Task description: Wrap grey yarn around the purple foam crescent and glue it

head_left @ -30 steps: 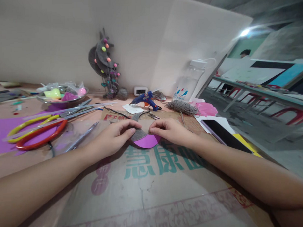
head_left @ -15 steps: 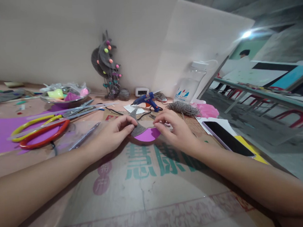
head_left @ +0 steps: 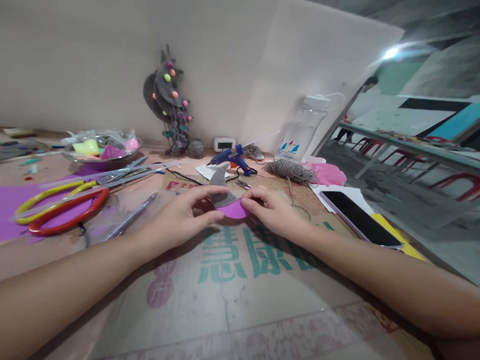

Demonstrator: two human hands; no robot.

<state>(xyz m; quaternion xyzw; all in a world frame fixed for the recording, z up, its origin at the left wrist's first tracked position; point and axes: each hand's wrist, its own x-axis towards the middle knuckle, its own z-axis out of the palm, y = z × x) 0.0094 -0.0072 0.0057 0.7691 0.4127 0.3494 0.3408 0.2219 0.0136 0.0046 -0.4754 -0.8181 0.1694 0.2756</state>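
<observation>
My right hand [head_left: 270, 208] pinches the right end of a bright purple felt piece [head_left: 236, 209] between thumb and fingertips. A grey felt piece [head_left: 224, 197] with a curved, pointed tip lies against it, its point rising upward. My left hand [head_left: 193, 207] is around the left side of the two felt pieces. Its index finger crosses the grey felt and its thumb is at the lower purple edge. The fingers partly hide the left end of both pieces. Just behind them is a blue glue gun [head_left: 234, 159] on a white paper scrap [head_left: 208, 173].
Yellow- and red-handled scissors [head_left: 70, 211], a pen [head_left: 133, 215] and a bowl [head_left: 69, 153] of craft bits are at left. Grey yarn [head_left: 290, 170], a bottle [head_left: 303, 128] and a phone [head_left: 359, 218] are at right. A grey pompom decoration [head_left: 168, 93] hangs behind. Printed cardboard [head_left: 229, 311] lies beneath.
My left thumb and index finger have spread from a pinch on the grey felt to around its left side. My right hand has moved slightly left and down onto the purple edge.
</observation>
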